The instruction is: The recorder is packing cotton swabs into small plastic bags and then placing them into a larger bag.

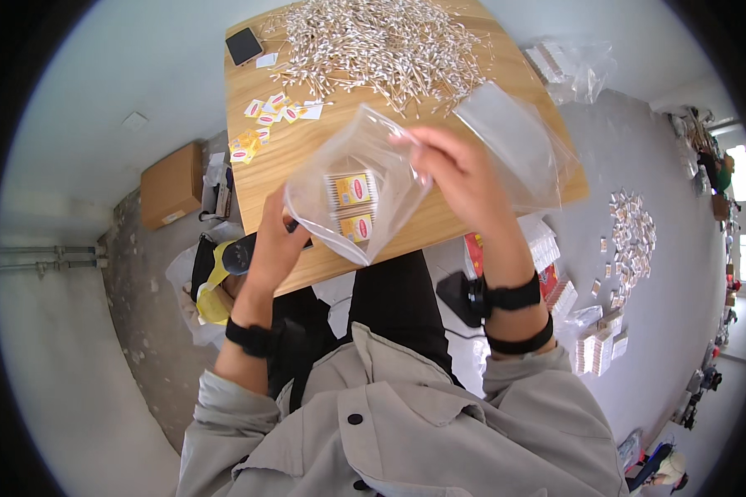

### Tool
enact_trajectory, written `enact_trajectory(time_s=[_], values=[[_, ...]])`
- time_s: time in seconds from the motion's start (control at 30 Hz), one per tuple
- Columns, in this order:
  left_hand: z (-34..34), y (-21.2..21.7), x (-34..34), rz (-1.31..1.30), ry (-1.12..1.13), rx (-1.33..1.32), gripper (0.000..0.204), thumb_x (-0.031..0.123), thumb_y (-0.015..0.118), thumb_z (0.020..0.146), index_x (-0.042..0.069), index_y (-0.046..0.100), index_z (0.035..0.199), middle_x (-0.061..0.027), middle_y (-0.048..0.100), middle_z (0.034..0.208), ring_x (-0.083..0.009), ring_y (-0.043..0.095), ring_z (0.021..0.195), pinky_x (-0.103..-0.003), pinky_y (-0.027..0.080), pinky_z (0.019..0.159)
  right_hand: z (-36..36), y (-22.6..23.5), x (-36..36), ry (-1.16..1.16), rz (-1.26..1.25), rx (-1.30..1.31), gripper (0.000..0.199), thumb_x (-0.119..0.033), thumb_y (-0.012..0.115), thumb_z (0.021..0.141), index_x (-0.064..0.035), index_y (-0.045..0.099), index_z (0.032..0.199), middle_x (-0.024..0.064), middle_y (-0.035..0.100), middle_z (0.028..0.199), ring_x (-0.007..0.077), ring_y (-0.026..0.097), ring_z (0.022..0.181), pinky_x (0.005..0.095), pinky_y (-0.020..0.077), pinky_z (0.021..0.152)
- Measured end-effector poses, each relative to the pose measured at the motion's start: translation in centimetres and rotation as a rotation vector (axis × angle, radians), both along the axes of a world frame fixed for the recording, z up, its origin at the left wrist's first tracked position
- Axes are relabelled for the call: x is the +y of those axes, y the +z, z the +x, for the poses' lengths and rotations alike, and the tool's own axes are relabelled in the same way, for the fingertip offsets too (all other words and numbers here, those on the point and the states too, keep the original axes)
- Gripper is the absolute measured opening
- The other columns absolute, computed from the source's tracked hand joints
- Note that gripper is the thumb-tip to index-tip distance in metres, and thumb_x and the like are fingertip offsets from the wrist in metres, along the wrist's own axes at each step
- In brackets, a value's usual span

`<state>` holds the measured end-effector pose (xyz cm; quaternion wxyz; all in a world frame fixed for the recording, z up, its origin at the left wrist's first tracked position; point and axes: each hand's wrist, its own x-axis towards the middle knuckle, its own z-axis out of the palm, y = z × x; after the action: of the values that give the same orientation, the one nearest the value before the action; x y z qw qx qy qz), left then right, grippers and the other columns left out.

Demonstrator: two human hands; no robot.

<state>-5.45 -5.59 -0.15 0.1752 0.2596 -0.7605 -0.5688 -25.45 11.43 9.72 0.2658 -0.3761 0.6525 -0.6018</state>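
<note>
A clear plastic bag (311, 186) is held open over the near part of the wooden table. Inside it lie packs of cotton swabs (355, 189) with yellow and white labels, one behind the other. My left hand (275, 240) pinches the bag's left rim, thumb toward the inside. At the right rim, my right hand (456, 161) grips the film between thumb and fingers; its fingertips are slightly blurred. Beyond the bag, a big heap of loose cotton swabs (381, 45) covers the far part of the table. Several yellow label cards (261, 124) lie to the left of the bag.
More flat clear bags (514, 141) lie on the table's (261, 186) right side. A dark square device (243, 46) sits at its far left corner. On the floor are a cardboard box (172, 186), swab packs stacked (597, 352), and a scattered pile of packs (632, 240).
</note>
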Motion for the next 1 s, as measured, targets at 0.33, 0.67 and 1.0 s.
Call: enact_trajectory(time_s=[0.33,0.67,1.0], values=[[-4.7,2.3,-1.5,0.065,-0.281,0.004,0.035,0.006,0.069,0.078,0.002,0.055,0.111,-0.0033,0.06,0.097,-0.0129,0.055,0.094,-0.027,0.044,0.085,-4.9,2.7,-6.0,0.312,-0.003,0.379,0.025,-0.013,0.049,0.093,-0.0057,0.063,0.112,0.0012,0.062,0.093,0.0088,0.055,0.078,0.0236,0.0454,0.073],[-2.1,-0.6,1.6,0.016,0.174,0.092,0.025,0.014,0.074,0.08,0.004,0.052,0.085,-0.0018,0.058,0.077,-0.0077,0.054,0.073,-0.022,0.045,0.066,-1.0,-10.5,3.4,0.025,0.053,-0.099,0.051,-0.021,0.068,0.081,-0.0036,0.051,0.126,0.0104,0.054,0.118,0.0215,0.047,0.117,0.0337,0.0412,0.096],[-1.5,-3.1,0.2,0.11,-0.035,0.085,0.058,0.017,0.075,0.076,0.001,0.046,0.124,-0.0095,0.053,0.117,-0.0172,0.05,0.107,-0.031,0.041,0.093,4.5,-15.7,-5.0,-0.305,0.084,0.385,0.052,-0.021,0.077,0.066,-0.0035,0.057,0.11,0.0169,0.055,0.106,0.0325,0.044,0.107,0.0405,0.0395,0.091]])
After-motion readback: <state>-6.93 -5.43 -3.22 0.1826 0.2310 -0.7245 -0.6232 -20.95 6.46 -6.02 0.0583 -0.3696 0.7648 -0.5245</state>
